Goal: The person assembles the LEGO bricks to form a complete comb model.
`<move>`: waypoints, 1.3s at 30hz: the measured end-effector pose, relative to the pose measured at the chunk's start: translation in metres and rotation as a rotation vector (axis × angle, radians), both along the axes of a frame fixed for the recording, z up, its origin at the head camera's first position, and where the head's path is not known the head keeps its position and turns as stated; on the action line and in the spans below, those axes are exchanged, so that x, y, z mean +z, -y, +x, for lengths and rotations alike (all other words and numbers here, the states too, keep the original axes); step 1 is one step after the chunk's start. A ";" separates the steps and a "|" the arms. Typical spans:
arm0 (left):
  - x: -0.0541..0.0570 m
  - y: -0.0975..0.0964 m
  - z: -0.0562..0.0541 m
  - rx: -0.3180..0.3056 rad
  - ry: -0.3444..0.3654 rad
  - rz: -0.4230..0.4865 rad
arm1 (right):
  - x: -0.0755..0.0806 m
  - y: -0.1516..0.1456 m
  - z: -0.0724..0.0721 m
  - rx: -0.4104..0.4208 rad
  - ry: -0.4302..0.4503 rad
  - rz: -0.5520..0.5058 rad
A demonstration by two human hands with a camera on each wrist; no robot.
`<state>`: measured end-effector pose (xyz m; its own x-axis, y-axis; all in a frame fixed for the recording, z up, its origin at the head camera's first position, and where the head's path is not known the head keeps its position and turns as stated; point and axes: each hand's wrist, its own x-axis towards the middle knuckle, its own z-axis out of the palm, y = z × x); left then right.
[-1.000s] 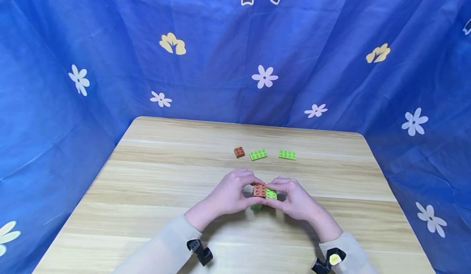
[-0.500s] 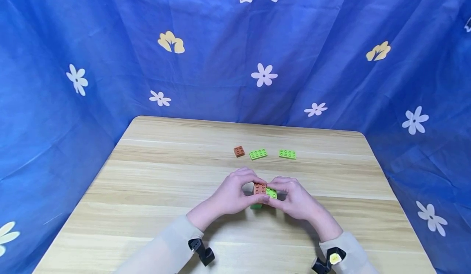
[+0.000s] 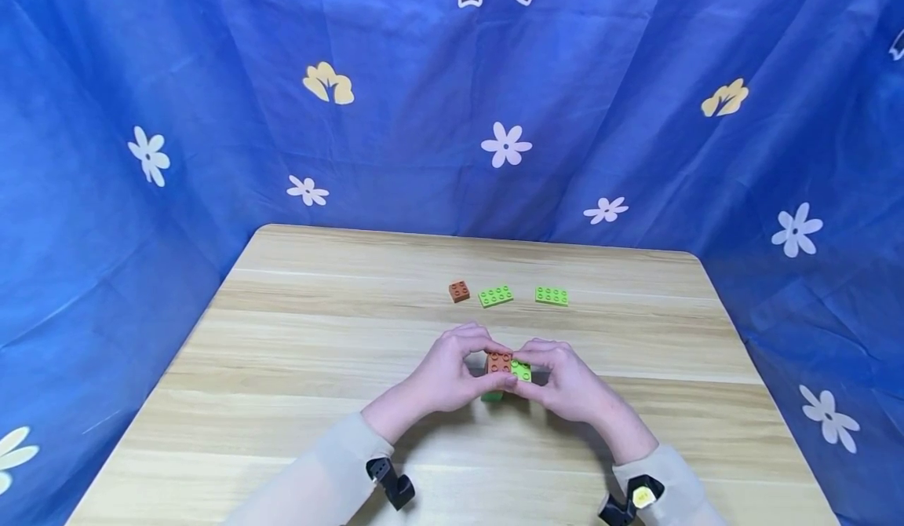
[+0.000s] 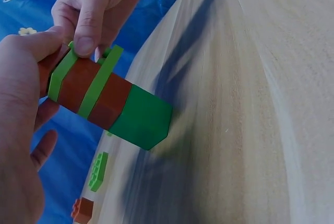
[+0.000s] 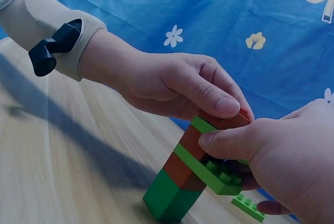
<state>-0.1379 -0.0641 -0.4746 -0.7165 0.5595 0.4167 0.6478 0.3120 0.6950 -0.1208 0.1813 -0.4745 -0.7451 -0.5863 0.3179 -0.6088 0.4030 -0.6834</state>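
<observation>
A small tower of toy building blocks stands upright on the table: a dark green block (image 4: 142,118) at the base, then brown blocks alternating with light green plates. The lower light green plate (image 5: 216,178) juts out to the side. At the top, my left hand (image 3: 448,370) pinches the uppermost brown block (image 3: 498,361) between thumb and fingers. From the other side, my right hand (image 3: 570,385) grips the tower's upper part, its thumb against the side just under the top block. Its other fingertips are partly hidden behind the tower.
Beyond the hands on the wooden table (image 3: 339,314) lie a loose brown block (image 3: 459,291), a light green plate (image 3: 496,297) and a second light green plate (image 3: 552,297). A blue patterned curtain (image 3: 424,157) surrounds the table's back and sides.
My left thumb has shifted slightly right along the near side of the top brown block. Both hands otherwise keep their places, and the loose blocks have not moved.
</observation>
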 end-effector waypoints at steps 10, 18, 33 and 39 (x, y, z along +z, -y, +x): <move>-0.009 0.001 -0.001 -0.006 0.001 0.054 | -0.001 0.001 0.001 -0.012 0.008 0.028; -0.012 0.001 -0.001 -0.022 0.022 0.103 | 0.001 0.001 0.002 -0.001 -0.042 0.079; -0.014 0.002 0.003 0.033 -0.001 0.025 | 0.018 -0.021 -0.007 -0.057 0.045 0.106; -0.014 0.000 0.002 0.032 -0.001 0.045 | 0.019 -0.034 -0.022 -0.137 0.028 0.123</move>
